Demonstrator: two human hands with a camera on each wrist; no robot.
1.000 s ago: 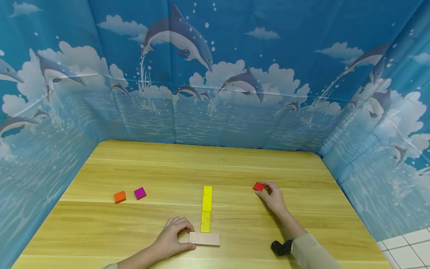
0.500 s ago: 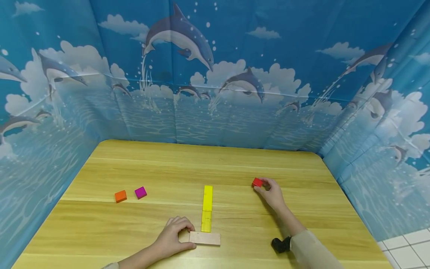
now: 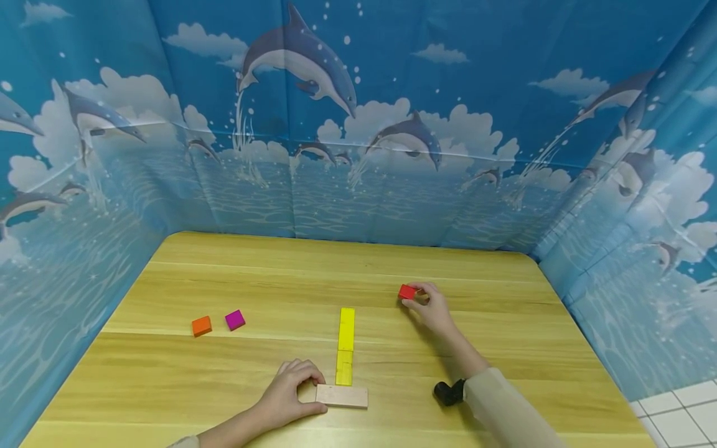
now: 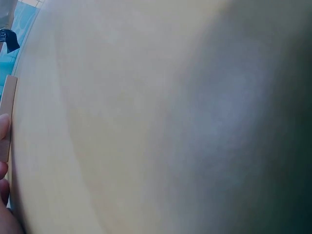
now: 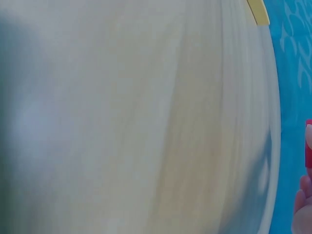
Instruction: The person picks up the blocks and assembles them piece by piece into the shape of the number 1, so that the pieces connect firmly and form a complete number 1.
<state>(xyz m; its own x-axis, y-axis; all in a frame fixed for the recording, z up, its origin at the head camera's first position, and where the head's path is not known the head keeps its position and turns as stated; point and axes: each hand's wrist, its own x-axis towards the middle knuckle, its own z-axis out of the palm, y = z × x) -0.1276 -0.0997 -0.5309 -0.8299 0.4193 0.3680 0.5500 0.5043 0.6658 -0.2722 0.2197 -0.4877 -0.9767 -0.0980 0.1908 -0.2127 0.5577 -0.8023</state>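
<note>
Red, the small block [image 3: 406, 292] is pinched in the right hand [image 3: 434, 309], over the table [image 3: 269, 267], beyond and right of the yellow blocks [image 3: 345, 346]; a loose pinch could drop it. The left hand [image 3: 288, 395] grips the pale wooden block [image 3: 342, 397]; a nudge there might skew the yellow blocks just beside it.

free tabletop [image 3: 376, 302] lies between the red block [image 3: 406, 292] and the yellow blocks [image 3: 345, 345], seemingly low, barring its middle.

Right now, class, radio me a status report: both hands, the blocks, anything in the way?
Left hand gripping pale wooden block. Right hand pinching red block. Yellow blocks lined end to end. No object seen between red and yellow.
</note>
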